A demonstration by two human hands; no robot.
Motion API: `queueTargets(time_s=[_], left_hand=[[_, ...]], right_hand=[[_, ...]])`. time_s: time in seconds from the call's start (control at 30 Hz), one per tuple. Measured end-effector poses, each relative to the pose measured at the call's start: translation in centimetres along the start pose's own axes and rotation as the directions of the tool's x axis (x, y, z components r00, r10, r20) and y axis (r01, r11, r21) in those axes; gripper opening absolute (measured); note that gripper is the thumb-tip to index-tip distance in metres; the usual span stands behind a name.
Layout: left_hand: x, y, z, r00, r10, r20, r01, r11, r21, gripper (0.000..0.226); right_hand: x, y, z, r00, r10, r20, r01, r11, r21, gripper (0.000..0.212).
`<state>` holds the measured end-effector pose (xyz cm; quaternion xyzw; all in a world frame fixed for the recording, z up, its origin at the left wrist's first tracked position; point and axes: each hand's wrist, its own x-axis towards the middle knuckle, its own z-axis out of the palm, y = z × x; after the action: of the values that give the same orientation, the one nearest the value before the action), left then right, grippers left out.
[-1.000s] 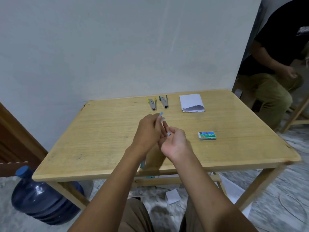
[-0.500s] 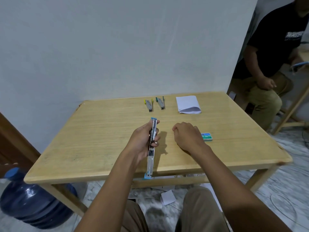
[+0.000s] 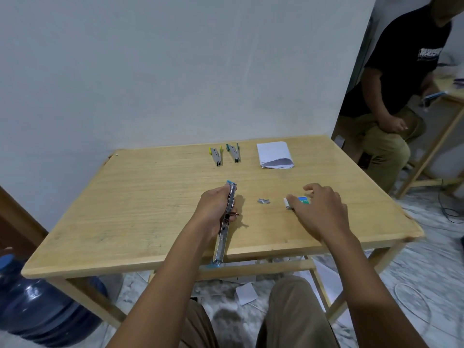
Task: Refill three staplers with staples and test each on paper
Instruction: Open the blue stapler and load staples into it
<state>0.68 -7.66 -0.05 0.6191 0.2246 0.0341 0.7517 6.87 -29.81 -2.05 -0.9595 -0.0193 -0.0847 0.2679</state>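
My left hand [image 3: 213,209] grips a blue-tipped metal stapler [image 3: 226,222], swung fully open into one long strip that reaches past the near edge of the wooden table [image 3: 150,197]. Over the small staple box [image 3: 298,201] rests my right hand [image 3: 321,209], fingers spread, fingertips touching it. Its white inner tray sticks out on the left. A few loose staple strips [image 3: 263,201] lie between the hands. At the back stand a yellow stapler [image 3: 216,156], a green stapler [image 3: 234,154] and a folded stack of white paper [image 3: 275,155].
A person in a black shirt [image 3: 401,79] sits at the right beside another wooden table [image 3: 449,91]. A blue water jug [image 3: 37,312] stands on the floor at the left. Paper scraps [image 3: 246,292] lie under the table.
My hands parted. The left one now holds the stapler opened out flat. The right hand laid staple strips on the table and moved right onto the staple box.
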Motion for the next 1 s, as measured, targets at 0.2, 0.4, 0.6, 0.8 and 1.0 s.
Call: queueTargets(time_s=[0.2, 0.4, 0.6, 0.8, 1.0], left_hand=[[0.8, -0.6, 0.9, 0.980, 0.188, -0.068, -0.139, 0.885, 0.445, 0.035], [1.8, -0.3, 2.0, 0.969, 0.248, -0.019, -0.149, 0.638, 0.755, 0.053], [2.8, -1.1, 2.1, 0.953, 0.302, -0.020, -0.131, 0.475, 0.870, 0.041], [2.8, -1.3, 1.7, 0.917, 0.399, -0.012, -0.185, 0.451, 0.873, 0.027], [1.5, -0.8, 4.2, 0.813, 0.534, 0.233, -0.353, 0.133, 0.926, 0.044]], right_hand=[[-0.4, 0.5, 1.0, 0.998, 0.042, 0.048, -0.041, 0.999, -0.031, 0.068], [-0.6, 0.4, 1.3, 0.998, 0.044, 0.035, -0.044, 0.999, -0.009, 0.065], [-0.8, 0.8, 1.2, 0.995, 0.104, 0.001, -0.104, 0.994, -0.035, 0.072], [-0.4, 1.0, 1.1, 0.986, 0.150, 0.067, -0.149, 0.989, -0.022, 0.073], [0.1, 1.0, 0.9, 0.976, 0.175, 0.127, -0.174, 0.985, -0.014, 0.076]])
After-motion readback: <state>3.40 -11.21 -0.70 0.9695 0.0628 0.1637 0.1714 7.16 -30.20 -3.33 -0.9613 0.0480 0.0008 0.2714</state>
